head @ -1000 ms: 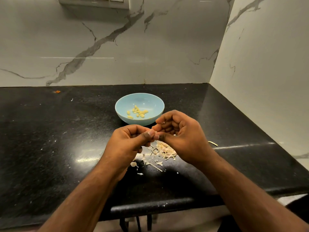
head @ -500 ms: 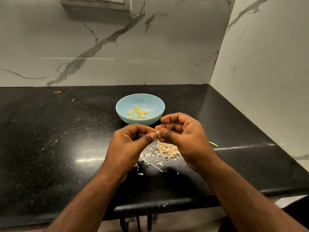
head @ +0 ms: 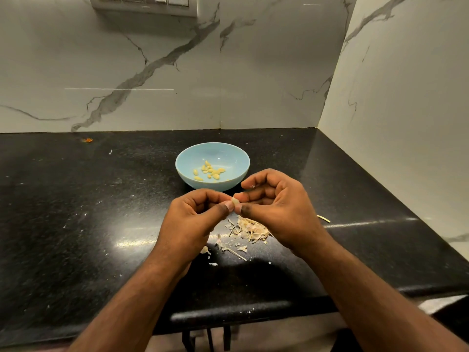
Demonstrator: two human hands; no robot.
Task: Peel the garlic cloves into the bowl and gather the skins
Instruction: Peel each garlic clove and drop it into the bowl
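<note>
Pale garlic clove (head: 235, 200): tiny, light as a crumb, firm inside, thin papery skin outside; probably slick once bare, so easy to drop.
Where to take hold: best pinched at the two ends with fingertips, skin picked at with a thumbnail; gentle squeeze only, no hard press.
Left hand (head: 195, 219): fingers curled, thumb tip and fingertips pinching the left side of the clove; narrow grip.
Right hand (head: 276, 212): fingers curled, thumb and middle fingers pinching the right side of the clove; narrow grip, first finger lifted a bit above.
Clove and grip: right between the two thumb tips, touching both, mostly hidden, only a small pale bit showing; held up off the counter (head: 76, 224).
Skin on clove: too small to tell how much is off.
Blue bowl (head: 237, 161): just behind the hands, on the counter, open side up.
Peeled cloves (head: 209, 171): small yellow bunch at the bottom of the bowl.
Skins (head: 250, 228): dry, flaky, very light, in a loose heap on the counter under the right hand, a few bits spread out toward the left wrist; likely to blow or slide, so best swept softly together.
Task so far: looks like mid-way, one clove in hand, skins not gathered yet.
</note>
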